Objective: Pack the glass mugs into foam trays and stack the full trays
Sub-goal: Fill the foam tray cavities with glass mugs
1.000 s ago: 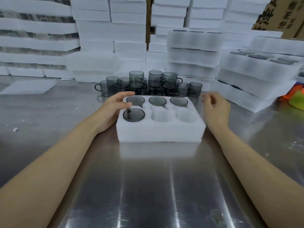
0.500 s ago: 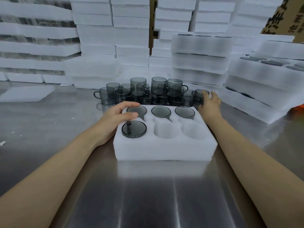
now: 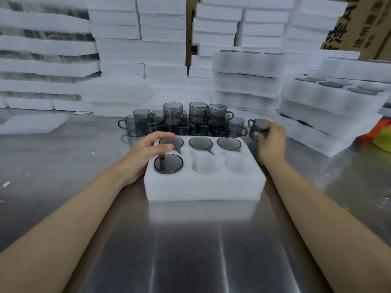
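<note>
A white foam tray (image 3: 203, 187) with six pockets lies in front of me on the steel table. Its three far pockets and the near left pocket each hold a smoky glass mug (image 3: 168, 163); the near middle and near right pockets hold nothing. My left hand (image 3: 146, 151) rests on the tray's far left corner, thumb and fingers on the foam. My right hand (image 3: 269, 142) grips a loose glass mug (image 3: 257, 127) just past the tray's far right corner. A cluster of loose mugs (image 3: 182, 121) stands behind the tray.
Stacks of filled foam trays (image 3: 325, 115) stand to the right and another stack (image 3: 245, 81) behind the mugs. Walls of foam trays (image 3: 135, 49) line the back. A flat foam sheet (image 3: 31, 123) lies far left. Cardboard boxes (image 3: 359, 26) sit top right.
My right hand moved from beside the tray out to the far right mug and closed round it. My left hand stayed on the tray's corner.
</note>
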### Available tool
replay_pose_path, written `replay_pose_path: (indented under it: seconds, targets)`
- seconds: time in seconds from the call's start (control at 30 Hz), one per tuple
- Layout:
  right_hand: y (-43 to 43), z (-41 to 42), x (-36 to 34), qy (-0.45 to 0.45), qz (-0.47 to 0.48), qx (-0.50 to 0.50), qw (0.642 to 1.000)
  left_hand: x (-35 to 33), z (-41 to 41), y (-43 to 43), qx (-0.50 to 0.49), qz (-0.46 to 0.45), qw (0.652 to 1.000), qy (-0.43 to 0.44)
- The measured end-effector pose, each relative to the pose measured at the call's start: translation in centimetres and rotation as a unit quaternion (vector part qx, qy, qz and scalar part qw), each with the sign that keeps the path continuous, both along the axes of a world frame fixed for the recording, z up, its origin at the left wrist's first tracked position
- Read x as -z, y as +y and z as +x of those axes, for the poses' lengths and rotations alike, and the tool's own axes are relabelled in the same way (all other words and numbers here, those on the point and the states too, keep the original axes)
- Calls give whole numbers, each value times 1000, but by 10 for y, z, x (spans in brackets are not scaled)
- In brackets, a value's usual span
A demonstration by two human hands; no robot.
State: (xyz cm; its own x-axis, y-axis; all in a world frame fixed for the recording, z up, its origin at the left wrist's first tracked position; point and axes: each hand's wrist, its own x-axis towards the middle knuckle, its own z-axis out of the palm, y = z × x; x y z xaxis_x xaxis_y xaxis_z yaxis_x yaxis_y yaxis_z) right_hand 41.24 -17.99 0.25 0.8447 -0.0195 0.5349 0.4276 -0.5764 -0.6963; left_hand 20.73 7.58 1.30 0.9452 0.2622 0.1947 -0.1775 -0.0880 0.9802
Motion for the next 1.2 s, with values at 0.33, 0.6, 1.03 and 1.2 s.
replay_pose_path:
  seconds: [0.33,0.6,1.03,1.2]
  targets:
    - [-6,-93,-46,-166,236,-116,950,5,-6,1,-50,22,998,-22]
    - [21,-131,-52,-54,254,-372,891,5,-4,1,-57,18,998,-21]
    - [36,-154,-45,-29,91,-395,914,6,-3,2,-45,15,999,-19]
    - [29,-148,-59,199,315,-450,812,5,-3,1,-39,14,999,-21]
